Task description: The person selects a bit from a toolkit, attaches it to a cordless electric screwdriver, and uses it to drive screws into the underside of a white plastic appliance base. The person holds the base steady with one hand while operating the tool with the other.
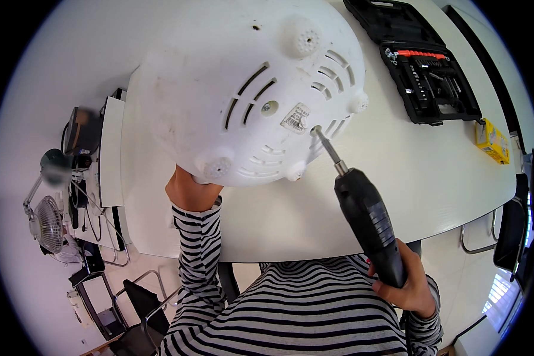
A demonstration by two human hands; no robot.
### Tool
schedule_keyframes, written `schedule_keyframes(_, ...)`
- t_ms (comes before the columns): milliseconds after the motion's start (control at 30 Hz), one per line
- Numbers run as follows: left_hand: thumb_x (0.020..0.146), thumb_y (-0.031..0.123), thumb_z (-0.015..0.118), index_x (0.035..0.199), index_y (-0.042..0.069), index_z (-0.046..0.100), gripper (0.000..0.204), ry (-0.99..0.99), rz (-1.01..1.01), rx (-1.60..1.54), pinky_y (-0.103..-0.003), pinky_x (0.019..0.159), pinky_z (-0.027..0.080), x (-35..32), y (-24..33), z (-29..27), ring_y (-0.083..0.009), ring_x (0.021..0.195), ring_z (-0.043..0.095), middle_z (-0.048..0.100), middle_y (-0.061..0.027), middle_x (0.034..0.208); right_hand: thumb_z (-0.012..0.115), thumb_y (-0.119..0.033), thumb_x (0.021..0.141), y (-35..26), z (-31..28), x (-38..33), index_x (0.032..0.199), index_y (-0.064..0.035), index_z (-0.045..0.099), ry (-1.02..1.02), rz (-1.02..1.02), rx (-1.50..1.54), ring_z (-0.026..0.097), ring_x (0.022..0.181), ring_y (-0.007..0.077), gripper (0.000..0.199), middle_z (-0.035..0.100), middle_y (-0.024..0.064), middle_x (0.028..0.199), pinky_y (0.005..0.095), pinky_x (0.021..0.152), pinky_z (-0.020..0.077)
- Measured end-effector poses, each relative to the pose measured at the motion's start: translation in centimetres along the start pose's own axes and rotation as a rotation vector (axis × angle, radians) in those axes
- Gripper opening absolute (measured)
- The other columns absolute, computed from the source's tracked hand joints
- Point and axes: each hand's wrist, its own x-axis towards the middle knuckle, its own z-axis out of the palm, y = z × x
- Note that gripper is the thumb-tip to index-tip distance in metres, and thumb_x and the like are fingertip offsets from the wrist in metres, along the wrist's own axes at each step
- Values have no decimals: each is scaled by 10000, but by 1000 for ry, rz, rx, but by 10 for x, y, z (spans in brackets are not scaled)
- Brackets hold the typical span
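Near edge of white bench [314,219] meets the striped torso. Right hand [406,285] wrapped tight round black cordless screwdriver [371,225], bit tip at a screw in the underside of the white plastic domed appliance [243,89], tipped up mid-bench. Left hand [190,190] under its rim, fingers hidden, grip can't tell. Bare bench to the right. Far right: open black tool case [427,71], yellow box [492,141] near bench edge. Left, off bench: small fan [47,224] on floor.

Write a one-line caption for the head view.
Right hand drives an electric screwdriver into a white appliance's underside; left hand steadies it.
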Motion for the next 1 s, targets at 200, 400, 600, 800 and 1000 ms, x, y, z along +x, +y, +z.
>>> schedule_keyframes(200, 545, 305, 778, 1020, 58, 547, 583, 33, 41, 6, -301, 604, 502, -2, -3, 2, -221, 705, 635, 644, -75, 837, 638, -72, 579, 2, -3, 3, 935, 34, 478, -55, 0, -51, 464, 530, 107, 404, 526, 52, 645, 224, 519, 385)
schedule_keyframes(400, 559, 326, 759, 989, 72, 564, 537, 7, 9, 17, -307, 598, 499, 0, 0, -1, -228, 689, 632, 646, -71, 814, 640, -79, 576, 2, -4, 1, 943, 34, 472, -66, 23, -77, 440, 502, 104, 419, 497, 45, 619, 223, 492, 364)
schedule_keyframes(600, 564, 320, 755, 975, 76, 573, 511, -9, 39, -20, -308, 588, 496, 3, -1, 0, -233, 678, 630, 645, -70, 798, 597, -55, 576, -3, -5, 0, 1025, 61, 458, -95, 112, -39, 516, 676, 135, 484, 547, 78, 751, 251, 634, 423)
schedule_keyframes(800, 578, 309, 749, 976, 77, 575, 492, -19, 100, 20, -305, 578, 494, 5, -3, 0, -232, 669, 629, 645, -69, 794, 635, -76, 570, 3, -2, 2, 941, 41, 472, -50, -5, -39, 414, 473, 105, 422, 470, 36, 588, 231, 469, 343)
schedule_keyframes(1000, 576, 309, 749, 984, 74, 574, 502, -11, 74, 6, -301, 579, 495, 4, -2, -1, -231, 671, 628, 644, -74, 809, 634, -77, 569, 1, 0, 2, 921, 41, 472, -39, 12, -16, 404, 461, 102, 405, 463, 36, 579, 231, 454, 335)
